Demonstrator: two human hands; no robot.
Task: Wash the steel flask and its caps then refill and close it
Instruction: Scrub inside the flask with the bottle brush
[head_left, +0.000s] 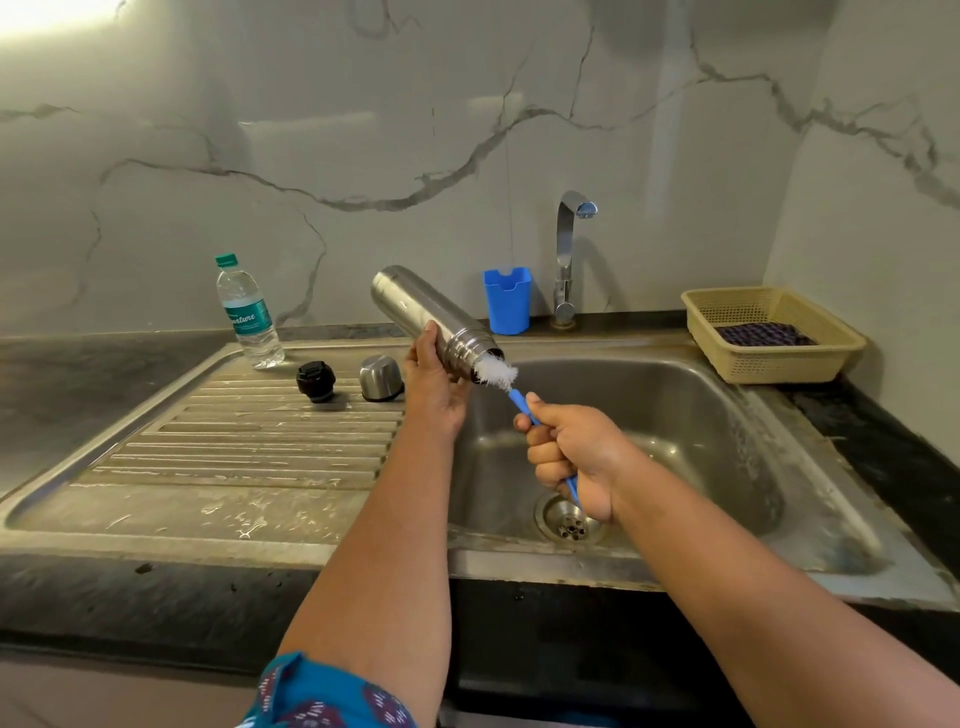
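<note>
Steel flask (422, 312): left hand (434, 387) grips it, right hand (569, 457) grips bottle brush (496, 375) at its mouth; caps unwashed, refill pending

Dim, greenish indoor light, glare at top left, soft reflections on the marble wall (467, 130), wide-angle bowing at edges.

A home kitchen: a steel sink (727, 415) with ribbed drainboard (249, 441), tap (566, 249), marble-look wall (363, 130).
</note>
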